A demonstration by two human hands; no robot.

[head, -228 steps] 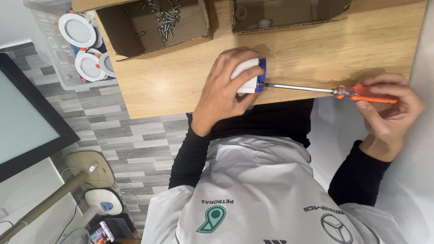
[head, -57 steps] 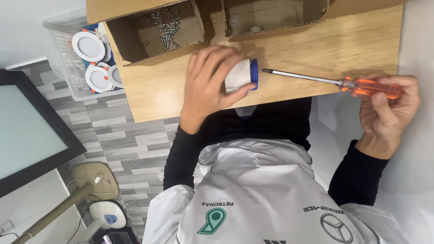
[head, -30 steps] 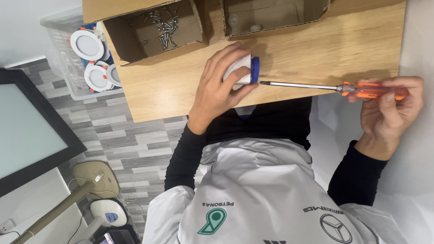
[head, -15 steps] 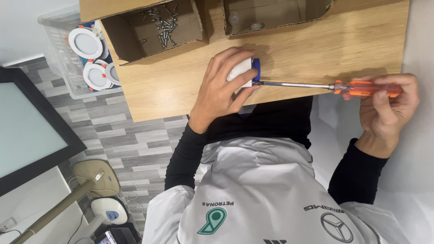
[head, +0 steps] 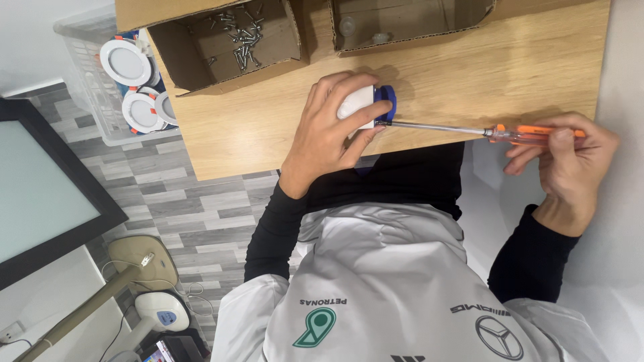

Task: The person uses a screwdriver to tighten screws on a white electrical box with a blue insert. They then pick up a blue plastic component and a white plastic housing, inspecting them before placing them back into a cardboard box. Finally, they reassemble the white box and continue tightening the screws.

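Now my left hand (head: 325, 137) grips the white fixture (head: 359, 107) on the surface (head: 469, 74), my right hand (head: 570, 161) clasping the screwdriver (head: 469, 131).

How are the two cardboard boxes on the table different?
The left cardboard box holds a heap of small metal screws; the right cardboard box holds only a couple of small pale round parts. The left cardboard box sits near the table's left edge, the right cardboard box nearer the middle. Both are brown, open-topped and at the far edge.

A small assembly workshop: wooden bench (head: 282, 127), cardboard box of screws (head: 231, 40), crate of round lamps (head: 127, 80).
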